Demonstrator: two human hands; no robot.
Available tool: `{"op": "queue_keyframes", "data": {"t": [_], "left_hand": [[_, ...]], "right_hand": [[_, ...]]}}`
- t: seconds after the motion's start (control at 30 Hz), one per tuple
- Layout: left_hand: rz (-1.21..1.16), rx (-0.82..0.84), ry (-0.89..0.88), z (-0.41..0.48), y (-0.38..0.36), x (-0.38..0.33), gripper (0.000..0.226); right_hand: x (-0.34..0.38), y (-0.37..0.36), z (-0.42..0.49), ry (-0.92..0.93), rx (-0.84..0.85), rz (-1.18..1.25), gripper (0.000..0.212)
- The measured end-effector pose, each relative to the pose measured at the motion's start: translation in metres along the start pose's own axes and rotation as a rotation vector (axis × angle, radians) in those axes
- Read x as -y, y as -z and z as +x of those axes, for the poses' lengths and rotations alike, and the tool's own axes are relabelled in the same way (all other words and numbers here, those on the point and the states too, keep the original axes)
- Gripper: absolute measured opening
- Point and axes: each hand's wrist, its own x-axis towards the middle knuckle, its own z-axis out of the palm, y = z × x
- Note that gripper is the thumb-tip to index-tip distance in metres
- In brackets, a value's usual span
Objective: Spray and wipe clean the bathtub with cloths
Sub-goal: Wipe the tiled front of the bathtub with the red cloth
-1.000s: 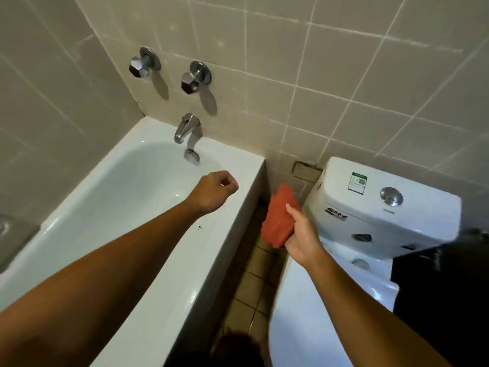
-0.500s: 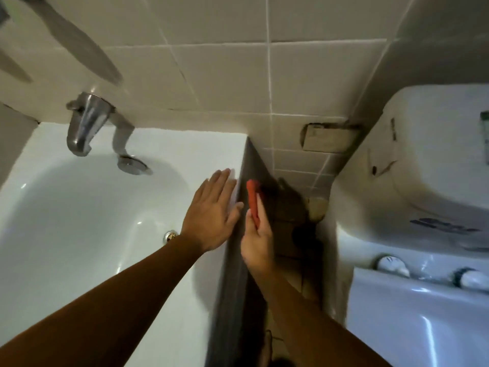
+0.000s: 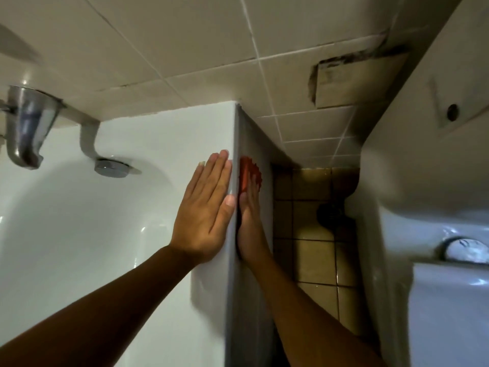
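Observation:
The white bathtub [image 3: 148, 144] fills the left of the view, its broad rim ending in a corner beside the tiled wall. My left hand [image 3: 207, 213] lies flat on the rim's top, fingers straight and pointing at the wall. My right hand [image 3: 250, 221] presses a red-orange cloth [image 3: 248, 172] flat against the tub's grey outer side panel [image 3: 251, 144], just below the rim's edge. Only the cloth's upper part shows past my fingers.
A chrome spout [image 3: 25, 128] and a round overflow cover [image 3: 112, 168] sit at the tub's head. The white toilet and cistern [image 3: 434, 168] stand close on the right, leaving a narrow strip of brown floor tiles [image 3: 315, 247]. A broken wall tile [image 3: 357, 78] is above.
The view has dropped much closer to the tub's corner. My left hand opened and laid flat on the rim. My right hand carried the cloth down onto the tub's side panel.

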Motion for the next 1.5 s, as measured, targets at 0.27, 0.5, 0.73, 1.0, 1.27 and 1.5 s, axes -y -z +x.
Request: {"op": "queue_keyframes", "data": {"t": [0.27, 0.5, 0.73, 1.0, 1.27, 1.5], "left_hand": [[0.08, 0.021, 0.028, 0.002, 0.0, -0.004, 0.059], [0.096, 0.01, 0.009, 0.001, 0.002, -0.006, 0.058], [0.131, -0.023, -0.015, 0.003, 0.0, 0.0, 0.058], [0.117, -0.018, -0.015, 0.004, 0.002, -0.001, 0.057], [0.103, -0.055, -0.036, 0.003, -0.003, 0.001, 0.057], [0.121, -0.035, -0.031, 0.002, -0.001, 0.006, 0.057]], "right_hand": [[-0.016, 0.008, 0.022, 0.0, -0.043, 0.043, 0.083], [-0.03, 0.016, -0.017, 0.091, 0.072, 0.028, 0.075], [-0.042, 0.028, 0.072, -0.002, 0.0, 0.15, 0.064], [-0.065, 0.025, -0.001, 0.107, 0.03, 0.06, 0.057], [-0.01, 0.024, 0.132, 0.159, 0.027, 0.138, 0.072], [-0.069, 0.037, 0.056, -0.074, -0.079, 0.187, 0.075]]}}
